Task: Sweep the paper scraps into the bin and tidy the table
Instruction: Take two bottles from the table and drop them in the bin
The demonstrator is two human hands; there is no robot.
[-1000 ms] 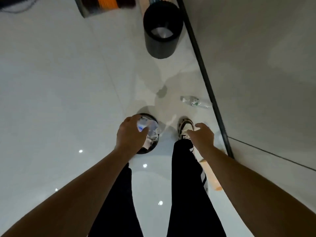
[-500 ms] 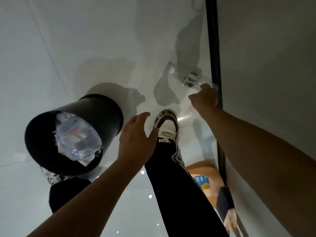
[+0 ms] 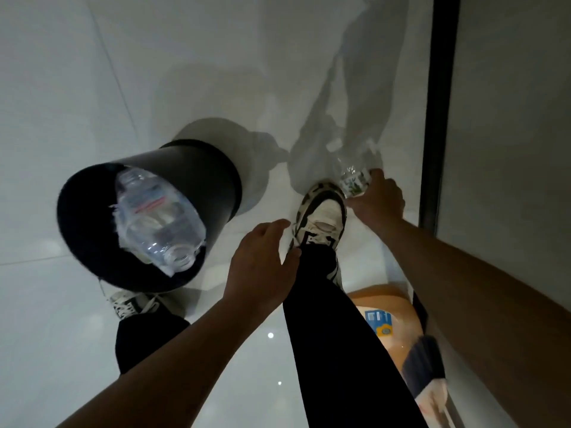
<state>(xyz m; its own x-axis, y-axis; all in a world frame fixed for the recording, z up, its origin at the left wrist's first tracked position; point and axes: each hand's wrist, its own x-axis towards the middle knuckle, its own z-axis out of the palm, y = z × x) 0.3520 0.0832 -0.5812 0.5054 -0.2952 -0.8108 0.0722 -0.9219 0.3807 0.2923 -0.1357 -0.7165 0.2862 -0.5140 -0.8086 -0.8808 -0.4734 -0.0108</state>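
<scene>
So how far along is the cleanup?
Done: one clear bottle and some scraps lie in the black bin. In hand: the right hand grips a second bottle at floor level; the left hand is empty. Left: binning it. No table is in view.

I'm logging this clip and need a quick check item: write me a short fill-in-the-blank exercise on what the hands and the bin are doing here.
1. The right hand is closed around a small clear ____ near the wall.
2. The left hand is open and holds ____.
3. The large clear bottle lies inside the black ____.
4. The white-and-black shoe stands just ____ of the small one as the picture shows it.

Missing words: bottle; nothing; bin; left
</scene>
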